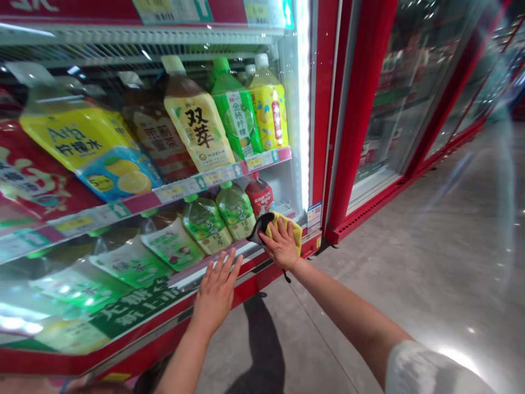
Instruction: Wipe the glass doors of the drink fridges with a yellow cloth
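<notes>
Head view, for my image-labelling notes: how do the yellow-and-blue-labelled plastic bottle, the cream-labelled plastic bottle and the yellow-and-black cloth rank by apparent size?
1. The yellow-and-blue-labelled bottle
2. The cream-labelled bottle
3. The yellow-and-black cloth, judging by what shows; the right hand covers part of it

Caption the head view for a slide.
Right hand spread over a yellow cloth at a lower corner of a red-framed drinks cooler, left hand open nearby, bottles shelved inside.

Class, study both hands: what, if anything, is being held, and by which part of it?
A yellow cloth, by its yellow side, under the spread fingers of the right hand; a dark flap sticks out. The left hand holds nothing.
</notes>
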Tool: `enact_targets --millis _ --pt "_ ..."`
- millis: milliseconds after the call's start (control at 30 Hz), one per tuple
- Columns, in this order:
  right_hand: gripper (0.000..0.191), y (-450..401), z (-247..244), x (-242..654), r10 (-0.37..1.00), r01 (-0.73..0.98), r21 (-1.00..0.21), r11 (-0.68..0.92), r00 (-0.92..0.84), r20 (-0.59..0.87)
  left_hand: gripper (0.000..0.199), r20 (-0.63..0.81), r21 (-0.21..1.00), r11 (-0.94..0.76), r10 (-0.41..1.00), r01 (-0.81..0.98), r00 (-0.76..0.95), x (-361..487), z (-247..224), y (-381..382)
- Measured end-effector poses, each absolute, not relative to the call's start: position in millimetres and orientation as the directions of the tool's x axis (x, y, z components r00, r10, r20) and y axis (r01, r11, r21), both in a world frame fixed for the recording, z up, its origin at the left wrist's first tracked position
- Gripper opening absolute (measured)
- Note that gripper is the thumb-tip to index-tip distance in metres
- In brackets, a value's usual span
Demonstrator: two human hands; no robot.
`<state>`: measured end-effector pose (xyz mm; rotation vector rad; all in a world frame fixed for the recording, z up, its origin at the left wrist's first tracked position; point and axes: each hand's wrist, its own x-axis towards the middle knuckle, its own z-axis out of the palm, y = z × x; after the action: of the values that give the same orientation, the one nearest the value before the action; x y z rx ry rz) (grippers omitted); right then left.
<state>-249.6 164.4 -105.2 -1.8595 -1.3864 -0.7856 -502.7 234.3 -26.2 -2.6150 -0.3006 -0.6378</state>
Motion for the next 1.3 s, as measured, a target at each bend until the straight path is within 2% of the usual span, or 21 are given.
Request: enact_targets --millis 67,100,233,300,400,500,567,667,767,833,933,1033,1133,1200,1300 --pt "0.04 153.8 -113.4 -244.2 0.584 0.971 -0.159 -0.176 0.233 0.777 0.083 0.502 -0.354 -0.876 0.117 0.327 0.857 -504.9 -24.9 233.9" --pt "0.041 151.6 -109.5 -240.7 0.553 0.962 -0.195 -0.193 0.27 0.788 0.083 0.512 -0.353 -0.871 0.126 0.342 0.85 -506.7 -23.4 233.8" --pt "0.058 170.6 -55.4 -245.4 0.273 0.849 -0.441 -0.292 0.516 0.812 0.085 0.536 -0.356 -0.85 0.155 0.389 0.83 -517.8 -12.3 235.2" --pt "0.064 187.2 -30.6 -262.2 0.227 0.833 -0.473 -0.287 0.539 0.811 0.086 0.549 -0.359 -0.842 0.158 0.403 0.821 -523.8 -6.3 236.5" --pt "0.064 198.8 -30.3 -290.2 0.361 0.903 -0.35 -0.249 0.422 0.832 0.088 0.559 -0.36 -0.835 0.164 0.416 0.813 -531.4 -1.2 238.6" --pt "0.052 186.2 -67.4 -298.3 0.563 0.982 -0.142 -0.125 0.188 0.805 0.09 0.563 -0.353 -0.835 0.171 0.422 0.809 -537.7 -1.1 239.9" --pt "0.045 170.5 -90.5 -288.5 0.618 0.994 -0.083 -0.07 0.108 0.779 0.091 0.564 -0.349 -0.833 0.179 0.429 0.806 -542.0 -2.1 240.7" --pt "0.043 156.2 -91.8 -267.2 0.547 0.972 -0.179 -0.153 0.234 0.804 0.092 0.562 -0.357 -0.821 0.194 0.447 0.804 -549.5 -2.8 242.6" --pt "0.054 167.0 -56.8 -266.5 0.359 0.898 -0.361 -0.252 0.434 0.826 0.091 0.563 -0.38 -0.805 0.189 0.455 0.805 -556.8 -2.1 245.5" --pt "0.061 182.6 -33.7 -281.6 0.284 0.872 -0.415 -0.259 0.48 0.83 0.09 0.565 -0.393 -0.799 0.18 0.455 0.805 -559.9 -1.8 247.1" --pt "0.063 198.3 -29.4 -309.1 0.367 0.918 -0.332 -0.215 0.391 0.844 0.09 0.569 -0.397 -0.798 0.174 0.454 0.804 -560.8 -2.3 248.0" --pt "0.053 190.2 -64.3 -315.1 0.567 0.988 -0.134 -0.071 0.151 0.809 0.09 0.577 -0.395 -0.798 0.171 0.456 0.799 -559.9 -3.3 247.8" --pt "0.046 165.6 -104.3 -292.6 0.641 0.999 -0.005 0.043 -0.023 0.767 0.091 0.575 -0.403 -0.792 0.171 0.459 0.8 -561.2 -3.4 247.6" --pt "0.045 153.4 -113.5 -274.0 0.61 1.0 0.005 0.019 -0.015 0.792 0.092 0.569 -0.405 -0.79 0.178 0.461 0.803 -563.2 -3.6 247.6" --pt "0.045 156.2 -95.1 -268.5 0.542 0.993 -0.077 -0.094 0.116 0.832 0.09 0.576 -0.39 -0.79 0.192 0.473 0.795 -564.0 -6.8 247.1"
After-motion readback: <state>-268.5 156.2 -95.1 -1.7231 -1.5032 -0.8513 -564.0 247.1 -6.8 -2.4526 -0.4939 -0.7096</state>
